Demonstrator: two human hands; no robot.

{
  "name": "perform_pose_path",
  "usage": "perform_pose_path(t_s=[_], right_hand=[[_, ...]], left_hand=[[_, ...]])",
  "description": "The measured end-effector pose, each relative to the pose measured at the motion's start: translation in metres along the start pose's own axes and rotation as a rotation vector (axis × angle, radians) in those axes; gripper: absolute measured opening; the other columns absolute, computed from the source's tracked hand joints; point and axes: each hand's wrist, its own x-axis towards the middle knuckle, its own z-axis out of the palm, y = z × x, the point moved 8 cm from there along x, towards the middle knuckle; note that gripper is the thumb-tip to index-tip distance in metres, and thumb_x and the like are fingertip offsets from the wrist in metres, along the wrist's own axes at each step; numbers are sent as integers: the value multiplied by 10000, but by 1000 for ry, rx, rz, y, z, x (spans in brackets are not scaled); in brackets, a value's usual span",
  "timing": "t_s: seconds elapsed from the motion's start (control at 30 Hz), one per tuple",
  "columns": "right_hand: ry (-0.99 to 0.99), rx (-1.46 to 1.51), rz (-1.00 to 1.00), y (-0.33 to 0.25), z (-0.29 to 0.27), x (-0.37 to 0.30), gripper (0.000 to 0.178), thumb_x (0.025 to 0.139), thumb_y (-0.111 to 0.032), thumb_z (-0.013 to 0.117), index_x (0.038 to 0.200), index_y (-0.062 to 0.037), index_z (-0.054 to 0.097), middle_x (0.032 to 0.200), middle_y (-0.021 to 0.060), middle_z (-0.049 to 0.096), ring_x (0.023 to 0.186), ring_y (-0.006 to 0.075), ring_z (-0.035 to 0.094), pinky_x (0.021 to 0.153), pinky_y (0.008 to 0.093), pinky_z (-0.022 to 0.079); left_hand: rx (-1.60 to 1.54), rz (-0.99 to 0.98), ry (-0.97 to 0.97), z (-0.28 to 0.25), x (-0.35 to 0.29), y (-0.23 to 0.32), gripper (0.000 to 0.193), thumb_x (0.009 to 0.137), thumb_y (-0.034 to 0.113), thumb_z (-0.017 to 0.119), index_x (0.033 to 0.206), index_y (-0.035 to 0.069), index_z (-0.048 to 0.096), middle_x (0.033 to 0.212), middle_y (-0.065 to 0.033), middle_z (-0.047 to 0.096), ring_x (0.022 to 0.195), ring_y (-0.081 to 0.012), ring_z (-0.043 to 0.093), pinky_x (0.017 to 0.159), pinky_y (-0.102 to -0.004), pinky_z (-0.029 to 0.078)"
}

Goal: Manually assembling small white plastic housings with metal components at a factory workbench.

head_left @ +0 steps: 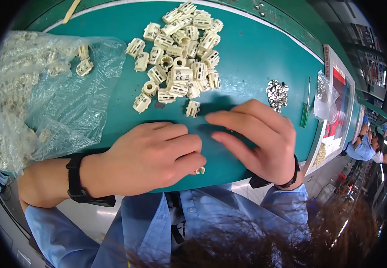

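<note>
My left hand (pixel 157 156) is closed near the table's front edge. The end of a cream plastic sleeve (pixel 200 170) pokes out below its fingertips; the rest is hidden by the fingers. Just right of it, my right hand (pixel 258 138) hovers over the table with thumb and forefinger apart. A tiny light spot shows between them, too small to name. Close to the right fingertips lies a single cream plastic sleeve (pixel 192 108), slotted and printed with dark marks. Beyond both hands spreads a heap of similar cream sleeves (pixel 182 73).
A clear plastic bag (pixel 68 98) of cream parts covers the left of the green table (pixel 251 53). On the right are a pile of small metal pieces (pixel 277 94), a green-handled screwdriver (pixel 304 114) and a small clear bag (pixel 325 100). Another person (pixel 363 145) sits far right.
</note>
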Motion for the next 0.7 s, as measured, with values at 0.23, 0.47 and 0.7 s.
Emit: perform_pose_path(t_s=[0.23, 0.47, 0.7], right_hand=[[-11, 14, 75, 27, -15, 0, 226, 871, -13, 919, 1086, -61, 865, 961, 99, 739, 774, 244, 714, 677, 364, 575], [-129, -67, 23, 28, -19, -5, 221, 863, -13, 913, 1064, -79, 850, 931, 76, 724, 788, 239, 719, 674, 370, 568], [-160, -81, 91, 29, -5, -6, 190, 847, -47, 926, 1005, -66, 821, 919, 75, 722, 795, 267, 722, 689, 393, 575]], left_hand=[[135, -78, 129, -24, 6, -3, 344, 862, 129, 823, 1202, 74, 820, 1167, -71, 717, 977, -266, 675, 834, -367, 596], [505, -152, 238, -32, 6, -5, 509, 817, 86, 760, 1323, 41, 804, 1262, -103, 702, 1062, -283, 673, 882, -379, 611], [466, -128, 162, -26, 3, -3, 418, 843, 97, 811, 1255, 27, 809, 1167, -74, 712, 988, -269, 669, 830, -360, 609]])
